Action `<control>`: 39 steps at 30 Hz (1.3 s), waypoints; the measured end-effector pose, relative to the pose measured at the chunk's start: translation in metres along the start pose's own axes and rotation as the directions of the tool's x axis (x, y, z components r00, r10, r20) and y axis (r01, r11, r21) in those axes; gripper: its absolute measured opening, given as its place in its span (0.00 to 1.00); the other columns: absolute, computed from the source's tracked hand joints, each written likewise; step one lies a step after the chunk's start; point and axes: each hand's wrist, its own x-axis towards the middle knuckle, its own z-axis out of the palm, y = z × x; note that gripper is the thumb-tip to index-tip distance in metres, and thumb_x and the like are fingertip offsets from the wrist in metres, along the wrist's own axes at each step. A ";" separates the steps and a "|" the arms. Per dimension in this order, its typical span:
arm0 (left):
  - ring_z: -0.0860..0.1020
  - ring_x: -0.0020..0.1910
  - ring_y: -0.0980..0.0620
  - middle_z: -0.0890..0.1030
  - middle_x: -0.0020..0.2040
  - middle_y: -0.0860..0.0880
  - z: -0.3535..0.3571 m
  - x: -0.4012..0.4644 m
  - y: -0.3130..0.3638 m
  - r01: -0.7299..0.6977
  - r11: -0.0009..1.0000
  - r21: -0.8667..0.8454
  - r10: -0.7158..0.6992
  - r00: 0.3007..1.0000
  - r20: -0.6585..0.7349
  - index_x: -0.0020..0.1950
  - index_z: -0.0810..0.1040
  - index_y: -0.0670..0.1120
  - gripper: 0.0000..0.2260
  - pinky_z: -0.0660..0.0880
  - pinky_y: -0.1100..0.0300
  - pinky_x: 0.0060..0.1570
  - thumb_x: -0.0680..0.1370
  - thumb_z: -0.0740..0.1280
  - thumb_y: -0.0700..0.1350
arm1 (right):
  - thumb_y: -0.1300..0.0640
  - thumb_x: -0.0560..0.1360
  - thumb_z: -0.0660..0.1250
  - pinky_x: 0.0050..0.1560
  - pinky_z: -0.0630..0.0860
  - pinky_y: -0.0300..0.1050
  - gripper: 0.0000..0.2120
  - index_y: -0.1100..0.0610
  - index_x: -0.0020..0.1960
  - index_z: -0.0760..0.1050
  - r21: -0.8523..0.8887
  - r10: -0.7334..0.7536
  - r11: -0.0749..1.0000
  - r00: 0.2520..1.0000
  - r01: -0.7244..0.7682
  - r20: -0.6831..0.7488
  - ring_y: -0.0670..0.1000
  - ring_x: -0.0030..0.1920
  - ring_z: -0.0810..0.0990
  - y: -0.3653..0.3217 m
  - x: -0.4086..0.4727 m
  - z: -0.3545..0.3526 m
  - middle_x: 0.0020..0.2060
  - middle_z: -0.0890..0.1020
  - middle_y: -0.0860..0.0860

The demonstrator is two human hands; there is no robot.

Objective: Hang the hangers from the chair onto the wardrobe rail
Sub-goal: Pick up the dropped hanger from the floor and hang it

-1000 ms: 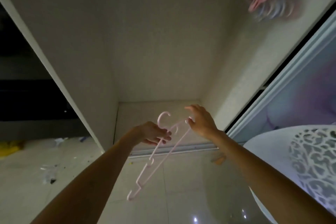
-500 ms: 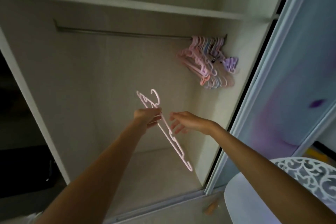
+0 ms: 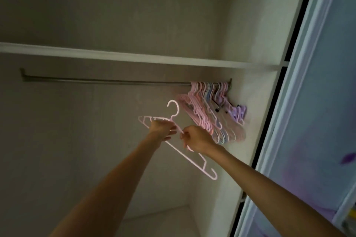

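Honestly the thing I'd worry about here is the hook snagging or just missing: the pink hanger [image 3: 174, 138] is tipped, its far shoulder dropping low toward the right, so if it goes up like that the hook could clip the bunch of hangers [image 3: 210, 113] already crowded at the right end of the rail [image 3: 106, 81] and tangle with them, or knock one loose. It's thin plastic too, so I'd guess it can twist in the fingers if it catches on something. Also the shelf [image 3: 134, 57] sits right above the rail, so not a ton of room to lift the hook over. Right now the hanger is held in mid-air inside the wardrobe, below the rail and just left of that bunch, hook pointing up, not touching the rail yet. Both arms are stretched up and forward. The left hand [image 3: 160, 130] grips the hanger just below the hook, fingers curled round the top bar. The right hand [image 3: 195, 138] pinches the sloping arm just beside it, fingers closed on the plastic. The chair isn't in view from here.
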 end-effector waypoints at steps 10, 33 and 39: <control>0.70 0.68 0.48 0.72 0.69 0.49 -0.012 0.100 0.060 -0.300 0.324 0.897 0.614 0.789 0.042 0.70 0.69 0.51 0.22 0.69 0.54 0.66 0.76 0.64 0.41 | 0.58 0.80 0.55 0.35 0.65 0.39 0.12 0.61 0.48 0.76 -0.066 0.060 0.994 0.947 -0.085 -0.316 0.57 0.48 0.80 0.017 0.116 -0.036 0.46 0.81 0.58; 0.54 0.76 0.47 0.56 0.77 0.48 -0.013 0.187 0.045 -0.233 -0.053 0.971 0.645 0.734 0.211 0.77 0.51 0.47 0.34 0.52 0.53 0.76 0.75 0.64 0.39 | 0.45 0.75 0.64 0.60 0.66 0.51 0.26 0.56 0.68 0.67 -0.389 -0.388 0.892 0.831 0.229 -0.399 0.58 0.62 0.70 0.036 0.241 -0.040 0.62 0.72 0.56; 0.53 0.77 0.48 0.54 0.77 0.49 -0.015 0.185 0.045 -0.226 -0.112 0.968 0.621 0.744 0.246 0.77 0.49 0.46 0.37 0.50 0.55 0.75 0.74 0.66 0.40 | 0.49 0.72 0.68 0.67 0.59 0.51 0.24 0.57 0.64 0.72 -0.522 -0.446 0.814 0.851 0.256 -0.278 0.57 0.65 0.69 0.054 0.266 -0.054 0.62 0.75 0.55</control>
